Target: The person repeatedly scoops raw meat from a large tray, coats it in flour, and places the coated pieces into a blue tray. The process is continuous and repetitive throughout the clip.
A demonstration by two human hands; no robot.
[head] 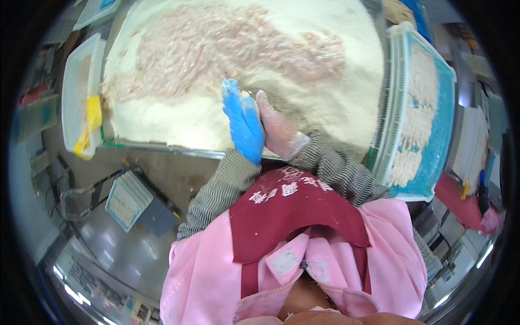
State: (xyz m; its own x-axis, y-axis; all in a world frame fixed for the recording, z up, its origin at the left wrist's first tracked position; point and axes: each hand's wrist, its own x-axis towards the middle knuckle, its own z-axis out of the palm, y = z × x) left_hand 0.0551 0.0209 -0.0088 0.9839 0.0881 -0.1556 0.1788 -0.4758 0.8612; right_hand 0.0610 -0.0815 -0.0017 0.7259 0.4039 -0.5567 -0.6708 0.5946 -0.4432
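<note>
My left hand (243, 122), in a blue glove dusted with white powder, is held at the front of a work table with its fingers pointing away from me. Facing it is my right hand (279, 126), in a thin translucent glove with powder on the fingertips and wrist. The palms are close together, and a little pale, coated material (245, 94) shows between the fingers. What lies between the palms is mostly hidden. Beyond my fingertips spreads a heap of raw, pinkish meat strips (227, 44) on a thick bed of white powder (170, 124).
Stacked teal and white trays (445, 101) stand at the right, the top one holding rows of coated pieces (418, 85). A white bin (75, 105) with a yellow strap (94, 113) is at the left. Another tray stack (129, 199) stands lower left. The table's metal edge (183, 152) runs before me.
</note>
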